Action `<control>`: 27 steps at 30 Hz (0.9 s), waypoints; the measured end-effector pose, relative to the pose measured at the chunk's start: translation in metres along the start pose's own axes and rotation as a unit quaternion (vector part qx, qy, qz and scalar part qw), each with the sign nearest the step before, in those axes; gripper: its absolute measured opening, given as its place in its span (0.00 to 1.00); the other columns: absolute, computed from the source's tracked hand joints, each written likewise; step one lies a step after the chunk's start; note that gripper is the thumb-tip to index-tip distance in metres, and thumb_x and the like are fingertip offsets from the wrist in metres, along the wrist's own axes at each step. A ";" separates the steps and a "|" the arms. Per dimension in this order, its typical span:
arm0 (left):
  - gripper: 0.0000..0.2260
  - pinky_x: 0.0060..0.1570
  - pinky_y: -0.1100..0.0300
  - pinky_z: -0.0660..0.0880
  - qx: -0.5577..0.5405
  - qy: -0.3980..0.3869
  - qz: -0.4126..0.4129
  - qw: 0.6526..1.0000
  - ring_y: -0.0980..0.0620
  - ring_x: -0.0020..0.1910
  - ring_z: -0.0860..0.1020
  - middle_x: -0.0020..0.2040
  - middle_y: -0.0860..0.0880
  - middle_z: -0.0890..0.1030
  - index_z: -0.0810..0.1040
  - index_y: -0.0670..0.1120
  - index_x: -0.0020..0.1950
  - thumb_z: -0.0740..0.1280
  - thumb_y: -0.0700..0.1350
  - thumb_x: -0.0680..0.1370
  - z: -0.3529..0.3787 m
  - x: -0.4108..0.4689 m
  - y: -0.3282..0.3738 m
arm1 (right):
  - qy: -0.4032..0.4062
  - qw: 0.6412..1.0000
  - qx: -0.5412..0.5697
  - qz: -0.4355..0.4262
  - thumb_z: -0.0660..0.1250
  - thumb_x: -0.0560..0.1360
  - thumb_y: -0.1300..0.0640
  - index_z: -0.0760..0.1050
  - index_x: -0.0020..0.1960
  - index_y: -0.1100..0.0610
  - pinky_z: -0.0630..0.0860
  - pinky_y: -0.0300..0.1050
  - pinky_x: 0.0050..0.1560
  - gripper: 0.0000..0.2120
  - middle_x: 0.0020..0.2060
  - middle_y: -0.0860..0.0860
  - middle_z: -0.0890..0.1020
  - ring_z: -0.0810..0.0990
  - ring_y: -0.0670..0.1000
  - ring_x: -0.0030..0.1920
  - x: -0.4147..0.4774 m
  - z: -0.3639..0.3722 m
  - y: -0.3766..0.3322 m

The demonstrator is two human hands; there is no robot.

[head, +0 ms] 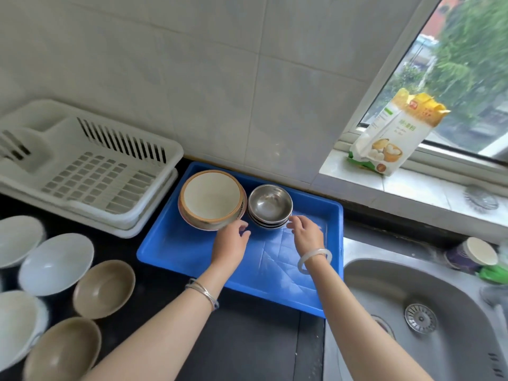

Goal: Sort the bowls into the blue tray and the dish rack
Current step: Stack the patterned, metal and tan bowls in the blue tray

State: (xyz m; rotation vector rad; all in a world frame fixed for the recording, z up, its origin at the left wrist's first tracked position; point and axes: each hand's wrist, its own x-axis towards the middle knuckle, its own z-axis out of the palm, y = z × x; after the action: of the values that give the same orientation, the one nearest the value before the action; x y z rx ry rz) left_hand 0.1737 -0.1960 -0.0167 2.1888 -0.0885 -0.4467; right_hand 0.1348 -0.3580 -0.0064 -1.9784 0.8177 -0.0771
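left hand (230,241) loosely curled, empty | right hand (305,232) loosely curled, empty | both just beside steel bowls (270,207) stacked in blue tray (277,281)

Blue tray (192,251), white dish rack (90,171), silvery bowls (270,206) (other bowls (104,288) seemingly tan).

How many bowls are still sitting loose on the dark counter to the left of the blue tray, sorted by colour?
White round bowls: 3
Tan round bowls: 2
Total: 5
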 end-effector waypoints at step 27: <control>0.21 0.53 0.52 0.73 -0.173 0.412 -0.296 0.844 0.42 0.53 0.77 0.60 0.41 0.76 0.71 0.46 0.64 0.65 0.31 0.73 -0.130 -0.203 -0.235 | -0.297 0.947 -0.105 0.065 0.62 0.77 0.57 0.70 0.64 0.54 0.82 0.46 0.45 0.15 0.46 0.54 0.80 0.80 0.48 0.35 -0.160 0.267 -0.051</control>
State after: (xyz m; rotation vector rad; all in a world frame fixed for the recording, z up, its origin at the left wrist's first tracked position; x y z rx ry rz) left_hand 0.0076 0.0920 -0.0711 1.8316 1.0754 0.1836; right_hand 0.1369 -0.0487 -0.0665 -1.9741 0.5663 0.6783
